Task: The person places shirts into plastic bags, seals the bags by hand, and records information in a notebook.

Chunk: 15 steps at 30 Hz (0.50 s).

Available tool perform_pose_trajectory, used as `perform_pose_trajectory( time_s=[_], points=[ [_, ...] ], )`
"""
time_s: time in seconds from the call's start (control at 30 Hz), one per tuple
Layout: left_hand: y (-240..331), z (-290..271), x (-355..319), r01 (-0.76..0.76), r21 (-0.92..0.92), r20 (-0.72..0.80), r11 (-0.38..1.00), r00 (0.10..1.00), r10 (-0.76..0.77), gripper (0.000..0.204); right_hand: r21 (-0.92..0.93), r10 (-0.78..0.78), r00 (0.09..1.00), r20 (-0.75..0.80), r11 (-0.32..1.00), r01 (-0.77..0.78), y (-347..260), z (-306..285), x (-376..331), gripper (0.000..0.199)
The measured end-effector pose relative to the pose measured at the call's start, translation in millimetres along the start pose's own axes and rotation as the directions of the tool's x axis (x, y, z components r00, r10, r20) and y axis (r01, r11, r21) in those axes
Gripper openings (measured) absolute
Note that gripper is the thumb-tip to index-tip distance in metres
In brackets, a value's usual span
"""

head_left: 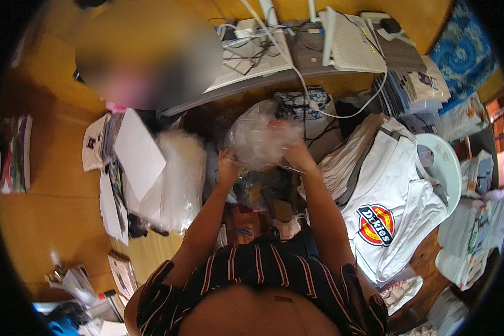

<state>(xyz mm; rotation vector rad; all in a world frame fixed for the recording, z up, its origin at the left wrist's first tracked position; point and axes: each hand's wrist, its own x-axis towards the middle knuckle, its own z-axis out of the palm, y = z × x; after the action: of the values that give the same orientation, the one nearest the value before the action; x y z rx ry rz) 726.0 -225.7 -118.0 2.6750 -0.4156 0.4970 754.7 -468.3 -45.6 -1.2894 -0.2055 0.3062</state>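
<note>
A clear, crinkled plastic bag (257, 134) is stretched between my two hands, above the floor in front of me. My left hand (228, 162) grips its near left edge, fingers closed. On the other side, my right hand (299, 157) is closed on the bag's right edge, slightly blurred. Something reddish shows faintly through the plastic, too smeared to name. Left of my left hand lies a thick stack of clear plastic bags (182, 173). To the right of my right hand is a pile of folded white shirts (392, 185), the top one with a red and yellow printed emblem.
A desk shelf (406, 59) carries a white router (353, 45) and tangled cables. A white cable hangs below its edge. White cardboard sheets (137, 148) lean at left. A pale tub (448, 162) stands behind the shirts, and packed clothes (470, 241) are stacked at far right.
</note>
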Motion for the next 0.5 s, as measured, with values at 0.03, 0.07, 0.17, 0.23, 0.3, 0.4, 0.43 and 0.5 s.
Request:
perform_pose_trajectory(
  time_s=[0.03,0.07,0.17,0.23,0.3,0.4,0.43,0.5],
  points=[
    [1.6,-1.0,-7.7,0.154,-0.112,0.091,0.982,0.985,-0.145,0.019,-0.131,0.020,1.000,0.006,0.991,-0.019,17.9,11.5,7.7,0.033],
    [5.9,-6.2,-13.0,0.308,-0.202,0.192,0.930,0.943,-0.271,0.021,-0.211,0.023,1.000,-0.013,0.977,-0.025,37.2,21.8,10.2,0.033],
    [27.9,-32.1,-7.8,0.684,-0.722,0.526,0.105,0.641,-0.560,0.031,-0.292,0.010,0.993,-0.115,0.955,-0.043,100.8,38.7,14.3,0.033],
    [35.8,-39.5,-13.8,0.655,-0.735,0.615,-0.177,0.535,-0.579,0.038,-0.136,0.130,0.975,-0.178,0.979,-0.155,119.2,54.3,9.3,0.032],
    [43.1,-25.3,-25.6,0.756,-0.637,0.505,0.148,0.555,-0.661,0.044,0.165,0.381,0.906,-0.186,0.921,-0.354,129.1,67.7,0.1,0.031],
    [49.6,-10.6,-35.4,0.733,-0.276,0.428,0.621,0.673,-0.604,0.043,0.453,0.437,0.897,-0.059,0.813,-0.366,137.9,63.3,-10.3,0.023],
    [52.8,-6.1,-33.8,0.700,-0.245,0.316,0.671,0.712,-0.628,0.034,0.473,0.401,0.915,-0.036,0.814,-0.338,148.8,58.3,-9.7,0.021],
    [54.7,0.7,-30.4,0.631,-0.224,0.172,0.743,0.775,-0.608,0.026,0.529,0.337,0.941,-0.013,0.802,-0.279,180.8,44.9,-10.3,0.018]
  ],
)
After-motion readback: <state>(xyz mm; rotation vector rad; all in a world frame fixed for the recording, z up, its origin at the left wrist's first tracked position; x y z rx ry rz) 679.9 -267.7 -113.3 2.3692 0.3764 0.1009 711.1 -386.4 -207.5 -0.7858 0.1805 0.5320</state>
